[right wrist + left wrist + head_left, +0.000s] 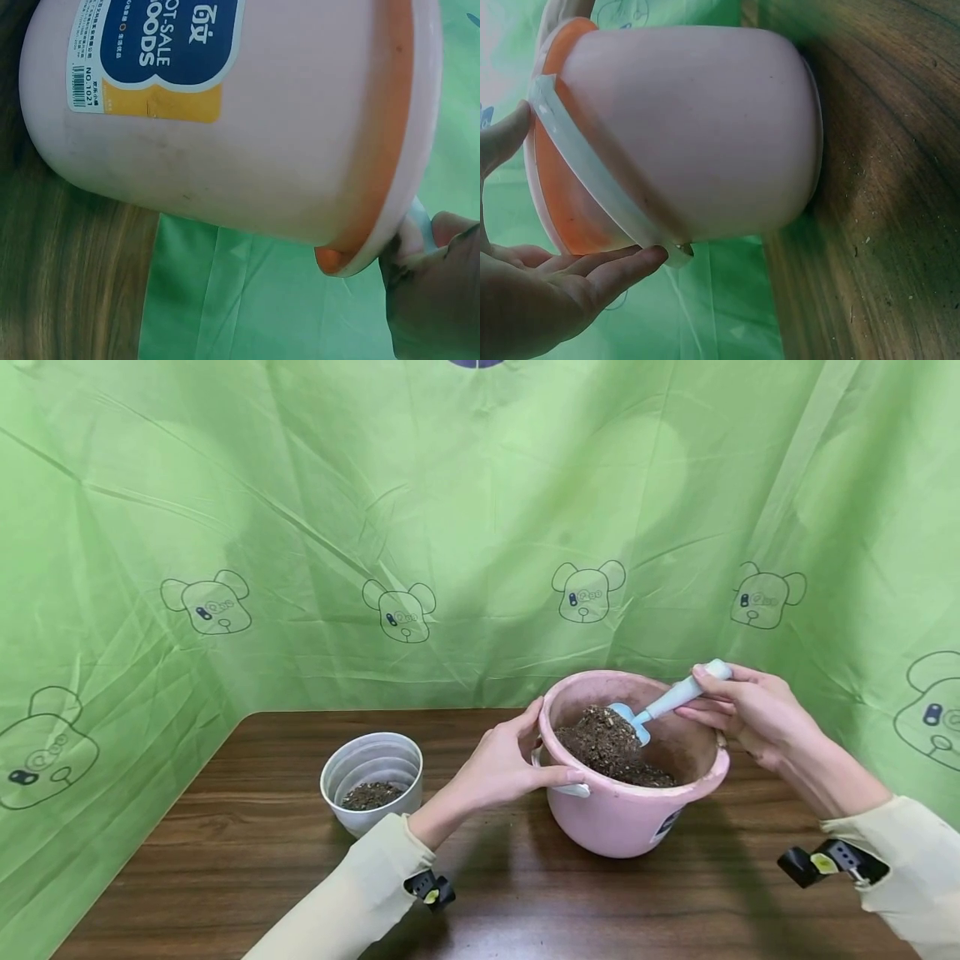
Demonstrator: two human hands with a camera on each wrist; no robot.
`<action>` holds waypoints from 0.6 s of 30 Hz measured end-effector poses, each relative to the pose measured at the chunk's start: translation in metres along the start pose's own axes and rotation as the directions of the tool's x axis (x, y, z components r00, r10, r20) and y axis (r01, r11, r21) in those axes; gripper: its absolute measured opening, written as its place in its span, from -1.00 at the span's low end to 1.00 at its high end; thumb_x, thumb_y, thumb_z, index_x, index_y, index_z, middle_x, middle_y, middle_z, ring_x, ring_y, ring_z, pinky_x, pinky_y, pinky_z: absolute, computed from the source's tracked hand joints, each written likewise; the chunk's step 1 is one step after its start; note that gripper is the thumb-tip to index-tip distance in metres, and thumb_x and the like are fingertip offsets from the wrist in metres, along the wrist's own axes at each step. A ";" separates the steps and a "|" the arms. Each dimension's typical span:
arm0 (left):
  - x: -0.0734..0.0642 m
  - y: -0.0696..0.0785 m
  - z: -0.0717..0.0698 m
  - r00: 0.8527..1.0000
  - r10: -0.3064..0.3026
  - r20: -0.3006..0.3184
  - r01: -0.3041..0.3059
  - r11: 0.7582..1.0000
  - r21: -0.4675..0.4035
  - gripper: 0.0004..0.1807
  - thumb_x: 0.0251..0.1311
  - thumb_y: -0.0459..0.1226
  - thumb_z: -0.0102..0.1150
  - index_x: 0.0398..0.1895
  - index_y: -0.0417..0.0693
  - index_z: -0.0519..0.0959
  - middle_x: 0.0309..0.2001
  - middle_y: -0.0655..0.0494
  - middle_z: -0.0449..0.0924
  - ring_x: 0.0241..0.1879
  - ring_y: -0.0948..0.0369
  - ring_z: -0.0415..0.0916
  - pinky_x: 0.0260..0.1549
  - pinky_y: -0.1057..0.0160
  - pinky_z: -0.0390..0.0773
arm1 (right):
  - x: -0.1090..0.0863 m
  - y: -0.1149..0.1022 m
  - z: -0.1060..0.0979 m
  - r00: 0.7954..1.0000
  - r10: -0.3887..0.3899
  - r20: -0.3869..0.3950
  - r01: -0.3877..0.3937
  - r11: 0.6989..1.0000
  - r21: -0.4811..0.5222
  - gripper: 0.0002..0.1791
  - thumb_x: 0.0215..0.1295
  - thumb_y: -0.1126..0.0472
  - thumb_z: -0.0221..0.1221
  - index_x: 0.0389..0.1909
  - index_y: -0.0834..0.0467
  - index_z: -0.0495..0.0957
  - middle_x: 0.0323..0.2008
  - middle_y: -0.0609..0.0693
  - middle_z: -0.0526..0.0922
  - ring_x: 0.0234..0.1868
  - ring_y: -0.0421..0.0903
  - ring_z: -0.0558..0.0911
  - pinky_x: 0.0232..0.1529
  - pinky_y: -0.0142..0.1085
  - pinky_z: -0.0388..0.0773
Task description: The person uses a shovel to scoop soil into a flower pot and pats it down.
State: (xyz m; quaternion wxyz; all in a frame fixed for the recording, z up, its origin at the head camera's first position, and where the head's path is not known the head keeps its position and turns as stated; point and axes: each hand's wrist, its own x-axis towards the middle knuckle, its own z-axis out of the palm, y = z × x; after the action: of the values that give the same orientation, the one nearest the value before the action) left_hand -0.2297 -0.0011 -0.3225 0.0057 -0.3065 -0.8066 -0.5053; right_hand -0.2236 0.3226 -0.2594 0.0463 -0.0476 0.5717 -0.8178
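Blue trowel [675, 697] gripped by right hand [761, 714], blade [642, 733] lower, inside pink bucket [611, 822]; left hand [506, 760] holds rim [660, 794].

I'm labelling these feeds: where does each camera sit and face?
Head: worn on head, facing forward, down at bucket, pot, trowel; left hand, right hand, sleeves show.
Left wrist: worn there, facing bucket handle; left hand shows.
Right wrist: worn there, facing bucket label; right hand shows, partly.
Shared: bucket, in both wrist views.
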 end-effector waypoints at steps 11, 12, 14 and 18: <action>-0.001 -0.001 -0.006 1.000 0.017 -0.002 -0.017 0.999 0.049 0.24 -0.28 0.22 0.47 0.49 0.12 0.01 0.35 0.13 0.26 0.25 0.38 0.24 0.20 0.25 0.31 | -0.007 -0.004 0.000 0.999 -0.035 -0.032 0.036 0.998 0.047 -0.87 0.32 0.38 0.12 -0.21 0.28 0.63 -0.27 0.17 0.65 -0.24 0.07 0.70 -0.10 -0.17 0.57; -0.001 -0.001 -0.006 1.000 0.015 0.000 -0.015 0.999 0.048 0.24 -0.28 0.21 0.48 0.49 0.12 0.01 0.36 0.13 0.24 0.25 0.37 0.25 0.20 0.25 0.29 | -0.007 -0.005 0.000 0.999 -0.035 -0.034 0.037 0.998 0.053 -0.87 0.32 0.38 0.12 -0.22 0.28 0.63 -0.28 0.17 0.66 -0.23 0.07 0.70 -0.10 -0.17 0.57; -0.001 -0.001 -0.008 1.000 0.006 -0.001 -0.006 0.998 0.062 0.24 -0.28 0.22 0.48 0.49 0.12 0.01 0.38 0.12 0.20 0.24 0.38 0.25 0.23 0.27 0.25 | -0.007 -0.006 0.000 0.999 -0.037 -0.029 0.039 0.997 0.071 -0.86 0.33 0.39 0.10 -0.22 0.29 0.63 -0.27 0.18 0.66 -0.23 0.08 0.69 -0.10 -0.16 0.57; -0.001 -0.002 -0.012 1.000 -0.014 0.012 0.014 0.999 0.046 0.25 -0.27 0.20 0.48 0.49 0.06 0.00 0.39 0.12 0.14 0.21 0.34 0.32 0.24 0.29 0.22 | -0.007 -0.009 -0.001 0.999 -0.039 -0.025 0.042 0.994 0.104 -0.86 0.33 0.40 0.10 -0.23 0.30 0.63 -0.27 0.19 0.67 -0.23 0.10 0.69 -0.10 -0.13 0.56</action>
State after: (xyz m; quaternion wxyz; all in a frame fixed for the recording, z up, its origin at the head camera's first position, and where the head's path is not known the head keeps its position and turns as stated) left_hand -0.2332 -0.0116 -0.3184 0.0040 -0.3037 -0.8201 -0.4850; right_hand -0.2165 0.3272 -0.2514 0.0257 -0.0474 0.5275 -0.8479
